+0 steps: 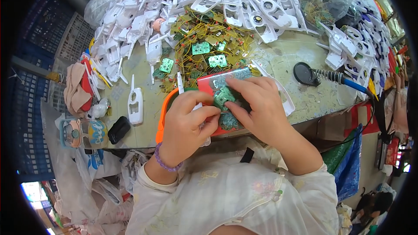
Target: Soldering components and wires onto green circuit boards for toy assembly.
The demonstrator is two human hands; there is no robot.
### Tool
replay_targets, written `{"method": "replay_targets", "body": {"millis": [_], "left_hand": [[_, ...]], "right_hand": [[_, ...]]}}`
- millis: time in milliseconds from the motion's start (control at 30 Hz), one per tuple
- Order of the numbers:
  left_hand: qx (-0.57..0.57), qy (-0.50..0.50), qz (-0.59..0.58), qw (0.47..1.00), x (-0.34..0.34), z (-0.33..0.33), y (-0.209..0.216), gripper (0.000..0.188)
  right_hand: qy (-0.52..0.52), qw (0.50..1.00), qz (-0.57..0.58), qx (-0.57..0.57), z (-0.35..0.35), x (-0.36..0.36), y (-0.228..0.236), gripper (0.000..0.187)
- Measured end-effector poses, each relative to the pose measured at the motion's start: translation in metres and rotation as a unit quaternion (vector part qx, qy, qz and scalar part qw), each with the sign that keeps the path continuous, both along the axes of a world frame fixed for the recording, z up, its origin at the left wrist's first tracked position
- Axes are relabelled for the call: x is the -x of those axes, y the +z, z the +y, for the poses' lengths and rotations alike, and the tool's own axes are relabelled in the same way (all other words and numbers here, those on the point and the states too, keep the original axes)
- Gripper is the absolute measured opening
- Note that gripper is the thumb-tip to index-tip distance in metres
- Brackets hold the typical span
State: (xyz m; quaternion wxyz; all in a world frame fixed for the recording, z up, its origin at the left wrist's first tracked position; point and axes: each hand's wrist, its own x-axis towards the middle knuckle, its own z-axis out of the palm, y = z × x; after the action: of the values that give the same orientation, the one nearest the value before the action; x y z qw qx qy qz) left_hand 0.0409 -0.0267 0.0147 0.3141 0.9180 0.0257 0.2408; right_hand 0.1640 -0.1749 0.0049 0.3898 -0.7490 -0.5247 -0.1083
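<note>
Pinching green circuit board point(224, 97) from both sides, left hand point(188, 124), right hand point(259, 106), grip closed, axis unclear.

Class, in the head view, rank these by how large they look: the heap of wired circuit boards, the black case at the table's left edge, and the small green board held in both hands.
1. Heap of wired circuit boards, clearly largest.
2. Black case.
3. Small green board; it looks close in size to the case and fingers partly cover it, so their order is unsure.
</note>
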Motion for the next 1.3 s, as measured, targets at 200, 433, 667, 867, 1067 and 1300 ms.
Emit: {"method": "replay_targets", "body": {"millis": [200,433,667,867,1067,1300], "left_hand": [[-0.092,-0.063,-0.025,0.993,-0.005,0.006,-0.002,0.015],[-0.064,-0.067,0.0,0.996,-0.005,0.009,0.004,0.012],[-0.023,-0.067,0.019,0.997,-0.004,0.01,0.004,0.011],[0.039,-0.05,0.039,0.997,-0.002,0.009,0.005,0.011],[0.011,-0.051,0.005,0.999,-0.003,0.009,-0.002,0.012],[-0.043,-0.046,-0.035,0.997,-0.007,0.004,-0.005,0.015]], "right_hand": [[0.026,0.997,0.071,0.005,0.001,-0.006,0.0,0.047],[0.035,0.997,0.034,-0.052,0.0,-0.007,-0.009,0.029],[0.065,0.997,0.0,-0.036,-0.006,0.005,-0.009,0.019],[0.037,0.998,-0.021,-0.048,-0.01,0.015,-0.011,0.017],[0.07,0.995,-0.061,-0.04,-0.024,0.036,-0.011,0.021],[0.083,0.99,-0.11,-0.043,-0.034,0.04,-0.03,0.025]]}}
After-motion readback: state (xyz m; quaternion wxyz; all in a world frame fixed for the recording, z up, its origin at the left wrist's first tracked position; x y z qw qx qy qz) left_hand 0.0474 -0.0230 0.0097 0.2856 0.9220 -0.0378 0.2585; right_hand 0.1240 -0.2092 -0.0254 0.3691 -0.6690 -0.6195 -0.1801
